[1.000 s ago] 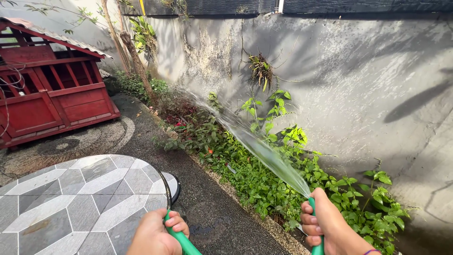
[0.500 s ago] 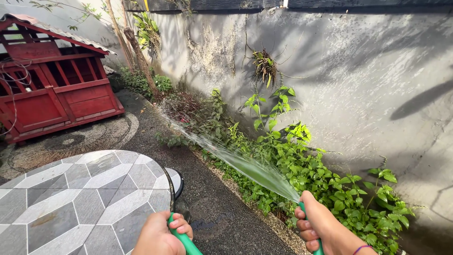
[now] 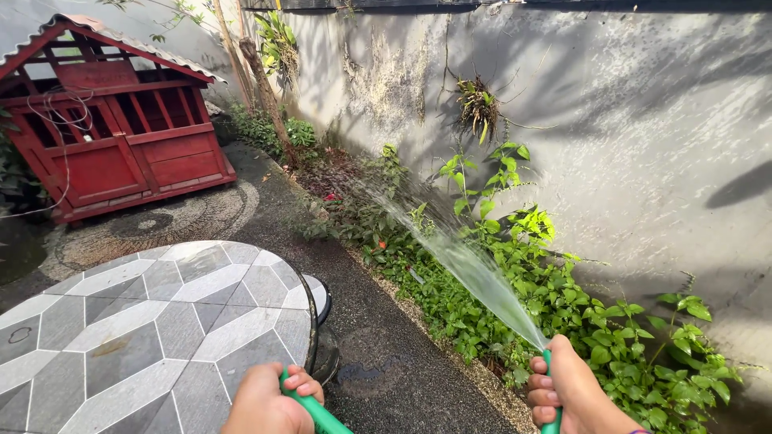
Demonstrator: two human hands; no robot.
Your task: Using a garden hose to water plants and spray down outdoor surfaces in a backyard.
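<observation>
Green rubbery hose (image 3: 318, 411) sits at six o'clock, the left hand (image 3: 269, 402) wrapped around its smooth tube beside the round, tile-patterned table (image 3: 121, 321). At five o'clock the right hand (image 3: 567, 390) grips what seems the hose's end, fanning a glassy spray (image 3: 466, 265) toward leafy plants (image 3: 515, 281) under the rough grey wall (image 3: 611, 120).

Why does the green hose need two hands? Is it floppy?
Probably floppy: the hose bends between the left hand and right hand. Likely slippery, since water sprays from its tip. The spray may push back, so two grips help.
</observation>
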